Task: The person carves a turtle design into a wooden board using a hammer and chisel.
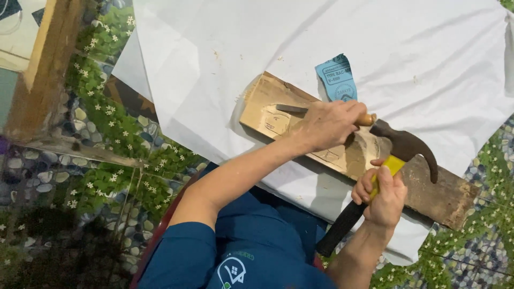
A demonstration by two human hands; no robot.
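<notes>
On the white sheet (257, 48), your left hand (326, 126) grips a chisel (292, 109) against the wooden plank (267, 107); your right hand (383, 198) clutches a hammer (399, 152).

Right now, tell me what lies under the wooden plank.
The wooden plank rests on a white sheet. A blue paper slip pokes out from behind its far edge. Whatever lies beneath the sheet there is covered.
</notes>
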